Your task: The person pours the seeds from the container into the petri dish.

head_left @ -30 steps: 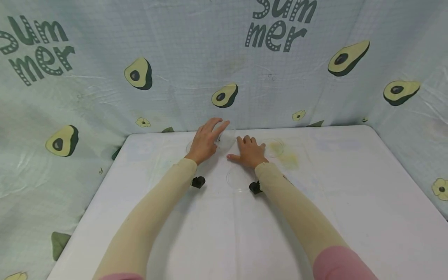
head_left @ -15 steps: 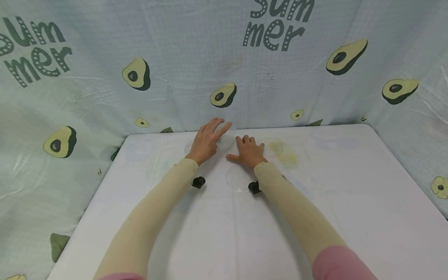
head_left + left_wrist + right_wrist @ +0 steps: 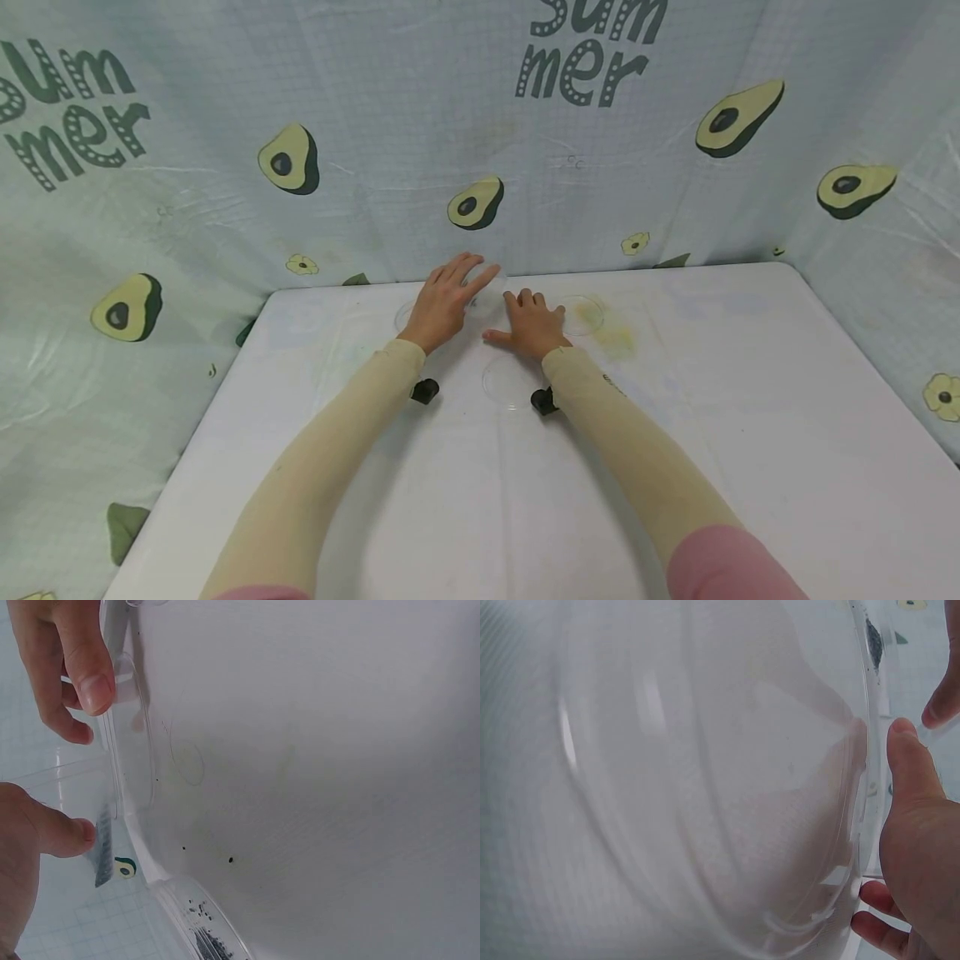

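At the back of the white table (image 3: 750, 433), my left hand (image 3: 446, 296) reaches over a clear plastic cup (image 3: 486, 293). In the left wrist view my left hand (image 3: 75, 761) has its thumb and curled fingers pinching the cup's thin wall (image 3: 105, 787), which carries a small dark label. My right hand (image 3: 534, 325) lies flat on the table just right of the cup, thumb spread toward it. A clear round dish (image 3: 705, 787) fills the right wrist view, with my right hand (image 3: 915, 847) at its edge.
Clear shallow dishes lie on the table: one (image 3: 510, 382) between my wrists, one (image 3: 581, 315) right of my right hand, one (image 3: 405, 315) behind my left hand. A yellowish stain (image 3: 618, 340) marks the cloth. Avocado-print fabric walls (image 3: 480, 150) enclose the back and both sides.
Both hands stay almost where they were; the view has shifted slightly. The left hand still holds the clear cup.
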The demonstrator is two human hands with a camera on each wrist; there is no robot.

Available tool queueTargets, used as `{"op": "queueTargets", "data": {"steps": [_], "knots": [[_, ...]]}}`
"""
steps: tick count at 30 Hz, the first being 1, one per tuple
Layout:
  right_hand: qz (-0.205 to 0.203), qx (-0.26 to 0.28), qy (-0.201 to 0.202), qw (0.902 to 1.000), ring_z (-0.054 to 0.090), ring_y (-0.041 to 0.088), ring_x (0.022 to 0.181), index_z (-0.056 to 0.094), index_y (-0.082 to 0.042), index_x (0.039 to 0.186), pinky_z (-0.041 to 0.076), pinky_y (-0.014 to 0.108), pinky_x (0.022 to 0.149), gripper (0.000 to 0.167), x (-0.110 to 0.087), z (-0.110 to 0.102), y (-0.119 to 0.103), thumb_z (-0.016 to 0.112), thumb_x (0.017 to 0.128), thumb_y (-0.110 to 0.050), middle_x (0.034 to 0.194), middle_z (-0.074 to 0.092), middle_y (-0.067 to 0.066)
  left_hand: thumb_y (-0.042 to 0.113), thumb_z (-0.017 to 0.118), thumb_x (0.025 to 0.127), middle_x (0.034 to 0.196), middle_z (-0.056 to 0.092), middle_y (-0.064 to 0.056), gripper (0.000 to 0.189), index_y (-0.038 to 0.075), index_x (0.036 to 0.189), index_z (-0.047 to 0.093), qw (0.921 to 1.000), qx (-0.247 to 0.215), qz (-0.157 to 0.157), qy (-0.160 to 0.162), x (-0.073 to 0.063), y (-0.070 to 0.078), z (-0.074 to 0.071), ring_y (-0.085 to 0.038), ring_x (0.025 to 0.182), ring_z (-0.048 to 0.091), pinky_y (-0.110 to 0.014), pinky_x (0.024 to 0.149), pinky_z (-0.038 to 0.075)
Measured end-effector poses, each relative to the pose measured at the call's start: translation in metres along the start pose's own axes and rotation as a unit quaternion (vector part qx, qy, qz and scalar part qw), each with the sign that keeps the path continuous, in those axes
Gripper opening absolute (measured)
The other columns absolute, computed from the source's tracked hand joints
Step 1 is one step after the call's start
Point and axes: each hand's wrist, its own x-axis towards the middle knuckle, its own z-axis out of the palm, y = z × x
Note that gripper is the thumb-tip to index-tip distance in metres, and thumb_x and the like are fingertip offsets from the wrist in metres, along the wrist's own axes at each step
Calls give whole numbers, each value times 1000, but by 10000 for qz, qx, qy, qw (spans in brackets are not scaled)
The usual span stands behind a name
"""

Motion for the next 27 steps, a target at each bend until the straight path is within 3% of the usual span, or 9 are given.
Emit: {"op": "queueTargets", "data": {"steps": [27], "knots": [[-51,59,120,9999,40,32,129,33,-15,150,36,68,100,90,-4,1,0,52,84,-73,136,44,13,-5,65,85,148,41,-5,75,28,147,38,9985,394,348,115,-1,6,2,-24,142,34,-43,112,37]]}}
